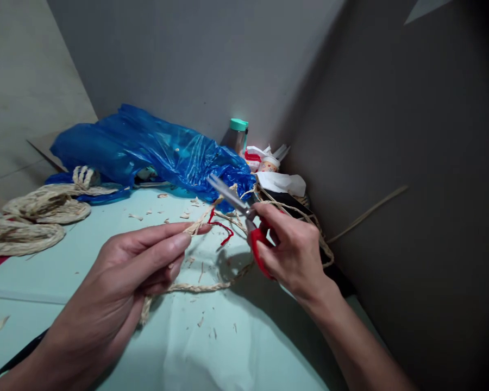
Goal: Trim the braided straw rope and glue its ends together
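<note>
The left hand (134, 271) pinches a pale, braided fibre cord (199, 287) between thumb and fingers, near the middle of the bench (85, 266). The right hand (297, 244) is curled round the red handles of metal scissors (250, 214), their blades slanting far and left, close to the pinched strands. A fuzzy red yarn (225, 226) dangles from the cord between the hands. Looped, coarse fibre bundles (46, 209) lie left of a crinkled, glossy blue bag (146, 146). Both forearms reach in from the near side, the left fingers pointing right.
</note>
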A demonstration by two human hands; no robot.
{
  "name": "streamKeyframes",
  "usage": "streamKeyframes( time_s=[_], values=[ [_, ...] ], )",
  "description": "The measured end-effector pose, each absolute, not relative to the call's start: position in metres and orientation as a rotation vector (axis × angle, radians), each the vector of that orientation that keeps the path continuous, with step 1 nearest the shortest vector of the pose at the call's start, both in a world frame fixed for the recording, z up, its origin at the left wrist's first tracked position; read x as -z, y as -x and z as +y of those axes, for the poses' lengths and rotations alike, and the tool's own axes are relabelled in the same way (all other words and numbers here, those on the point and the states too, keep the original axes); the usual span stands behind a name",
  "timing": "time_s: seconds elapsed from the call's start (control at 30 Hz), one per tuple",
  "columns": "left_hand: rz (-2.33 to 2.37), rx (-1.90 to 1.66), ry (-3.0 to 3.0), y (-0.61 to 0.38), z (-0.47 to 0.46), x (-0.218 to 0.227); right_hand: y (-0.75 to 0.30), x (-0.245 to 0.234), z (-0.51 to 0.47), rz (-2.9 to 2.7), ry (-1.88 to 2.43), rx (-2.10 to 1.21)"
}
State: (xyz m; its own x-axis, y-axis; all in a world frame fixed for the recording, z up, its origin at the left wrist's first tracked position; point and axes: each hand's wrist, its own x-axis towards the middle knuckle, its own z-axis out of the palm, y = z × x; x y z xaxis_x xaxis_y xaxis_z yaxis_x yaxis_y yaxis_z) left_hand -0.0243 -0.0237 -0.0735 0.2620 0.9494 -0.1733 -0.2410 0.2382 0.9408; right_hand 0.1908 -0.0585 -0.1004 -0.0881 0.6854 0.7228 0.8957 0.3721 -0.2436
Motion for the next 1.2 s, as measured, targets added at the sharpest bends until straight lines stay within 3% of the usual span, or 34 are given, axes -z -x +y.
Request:
streamKeyframes(
  time_s=[0.27, 0.6, 0.73, 0.83, 1.03, 1.2],
  values=[
    [0.937, -1.011, -0.947, 0.024, -0.026, 0.079, -0.18, 0.095, -0.06, -1.704, 1.298, -0.072],
    [0.95, -1.074, -0.979, 0.031, -0.028, 0.084, -0.179, 0.101, -0.062, -1.778, 1.299, 0.068],
    [0.99, -1.078, -0.958, 0.029, -0.027, 0.085, -0.178, 0.1, -0.062, -1.762, 1.275, -0.018],
    [0.982, -1.053, -0.941, 0.03, -0.027, 0.088, -0.174, 0.099, -0.06, -1.675, 1.309, -0.242],
    [1.117, -0.96, -1.253, 0.03, -0.029, 0.092, -0.156, 0.096, -0.057, -1.183, 1.054, -1.031],
    [1.117, -0.88, -1.397, 0.022, -0.029, 0.09, -0.15, 0.094, -0.06, -1.049, 0.933, -1.23]
  ],
)
